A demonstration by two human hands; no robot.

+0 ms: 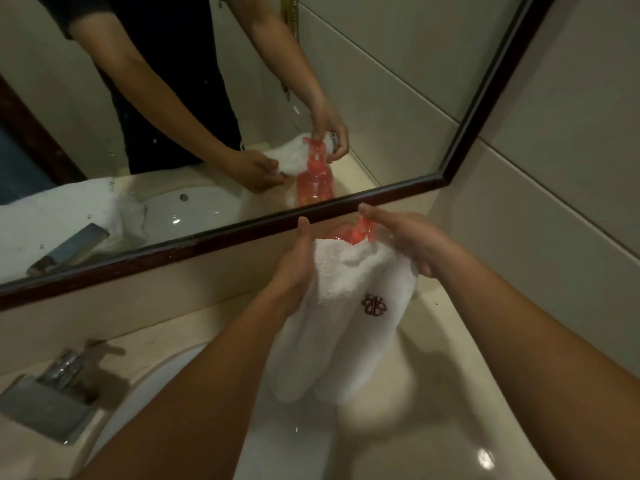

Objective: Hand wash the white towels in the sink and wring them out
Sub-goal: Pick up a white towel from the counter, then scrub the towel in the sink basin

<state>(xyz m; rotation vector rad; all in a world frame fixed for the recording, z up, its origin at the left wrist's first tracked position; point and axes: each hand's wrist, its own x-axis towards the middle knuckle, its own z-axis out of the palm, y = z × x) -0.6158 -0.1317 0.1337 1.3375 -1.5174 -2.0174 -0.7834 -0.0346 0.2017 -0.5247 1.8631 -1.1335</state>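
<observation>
A fluffy white towel (349, 306) with a dark stitched mark hangs bunched above the sink (433, 427). The left hand (294, 265), arm stretched out, grips its top edge. The right hand (408, 242) lies with straight fingers on the pump of a pink bottle (360, 233) just behind.

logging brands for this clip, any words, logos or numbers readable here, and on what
Dark embroidered monogram on the white towel: interlaced letters, too stylised and blurred to read.
Pink pump bottle: no readable label.
Faucet: no marking visible.
</observation>
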